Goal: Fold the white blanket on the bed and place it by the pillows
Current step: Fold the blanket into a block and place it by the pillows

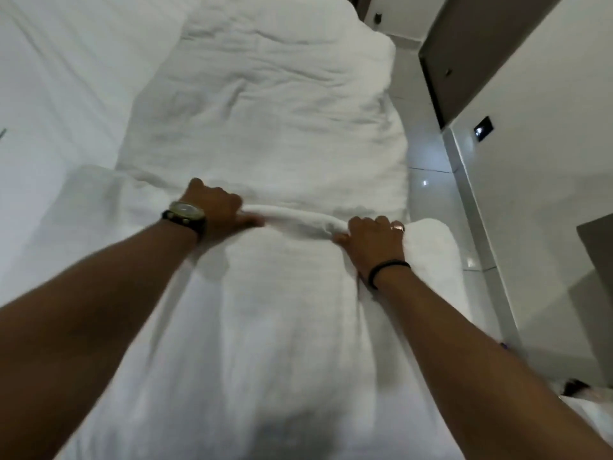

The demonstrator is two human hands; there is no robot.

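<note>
The white blanket (265,121) lies in a long, thick strip down the right side of the bed, reaching from the far end to under my arms. A raised fold of it runs crosswise in the middle. My left hand (215,207), with a watch on the wrist, grips the left end of that fold. At the right end of the fold, my right hand (373,242), with a dark band on the wrist, clutches the cloth, fingers curled over it. No pillows are recognisable in this view.
The bed's white sheet (59,94) spreads out to the left of the blanket. Glossy white floor tiles (428,190) run along the bed's right edge. A white wall with a small dark switch plate (483,128) and a brown door panel (464,54) stand at the right.
</note>
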